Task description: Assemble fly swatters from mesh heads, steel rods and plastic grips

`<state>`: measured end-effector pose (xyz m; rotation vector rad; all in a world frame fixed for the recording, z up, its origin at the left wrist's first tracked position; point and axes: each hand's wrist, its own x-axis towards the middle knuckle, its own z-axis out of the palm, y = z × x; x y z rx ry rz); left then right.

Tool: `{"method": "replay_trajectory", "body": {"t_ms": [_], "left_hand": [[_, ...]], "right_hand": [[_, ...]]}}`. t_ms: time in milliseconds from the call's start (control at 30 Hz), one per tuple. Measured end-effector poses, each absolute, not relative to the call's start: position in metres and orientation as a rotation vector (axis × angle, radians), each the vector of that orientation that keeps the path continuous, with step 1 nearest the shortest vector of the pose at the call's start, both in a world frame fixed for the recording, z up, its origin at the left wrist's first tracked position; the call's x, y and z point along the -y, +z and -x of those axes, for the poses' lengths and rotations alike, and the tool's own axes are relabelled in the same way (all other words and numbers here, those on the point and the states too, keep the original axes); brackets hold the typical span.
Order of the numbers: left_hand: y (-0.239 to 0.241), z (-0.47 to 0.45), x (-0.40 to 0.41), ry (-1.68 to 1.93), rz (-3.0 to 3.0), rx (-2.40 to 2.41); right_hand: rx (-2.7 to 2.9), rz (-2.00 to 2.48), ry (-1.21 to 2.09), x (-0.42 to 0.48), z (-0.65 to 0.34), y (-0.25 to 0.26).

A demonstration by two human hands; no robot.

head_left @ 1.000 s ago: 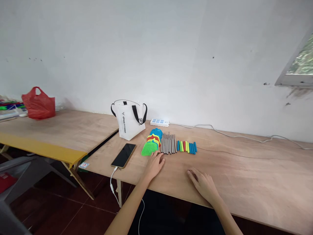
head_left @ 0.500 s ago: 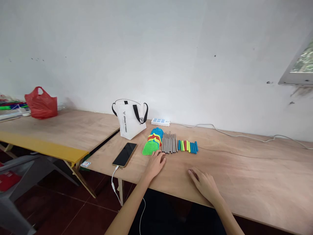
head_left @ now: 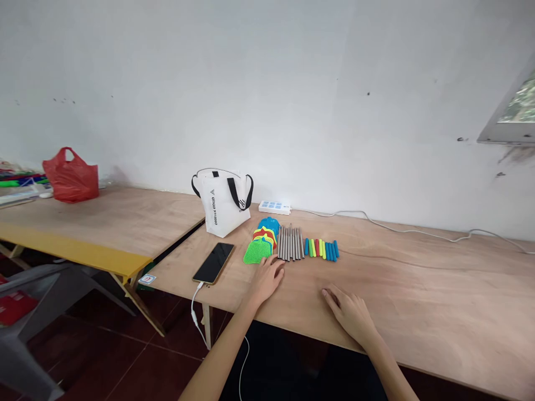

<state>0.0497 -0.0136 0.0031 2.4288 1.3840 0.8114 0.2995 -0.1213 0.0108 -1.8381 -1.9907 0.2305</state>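
Note:
My left hand (head_left: 267, 278) lies on the wooden table with its fingers spread. Its fingertips are beside a stack of perforated plastic fly swatter heads (head_left: 258, 252) and the near ends of a row of grey metal rods (head_left: 290, 243). The swatter heads overlap, with green in front, then yellow, red and blue behind. To the right of the rods lie several short coloured grips (head_left: 321, 249) in blue, green, red and yellow, side by side. My right hand (head_left: 349, 312) rests on the table nearer the front edge, fingers loosely bent and apart, holding nothing.
A phone (head_left: 213, 263) with a white cable lies left of my left hand. Behind it stands a white bag (head_left: 221, 209) with black handles. A power strip (head_left: 275, 208) sits against the wall, its cord running right. On the neighbouring table stands a red plastic bag (head_left: 71, 177).
Both hands stay in nearly the same places. The whole view has shifted very slightly.

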Motion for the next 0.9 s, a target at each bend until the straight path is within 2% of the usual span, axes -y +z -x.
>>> {"method": "replay_trajectory", "body": {"t_ms": [900], "left_hand": [[0.0018, -0.0501, 0.0133, 0.81, -2.432, -1.381]], "right_hand": [[2.0, 1.841, 0.225, 0.1204, -0.3005, 0.0077]]}}
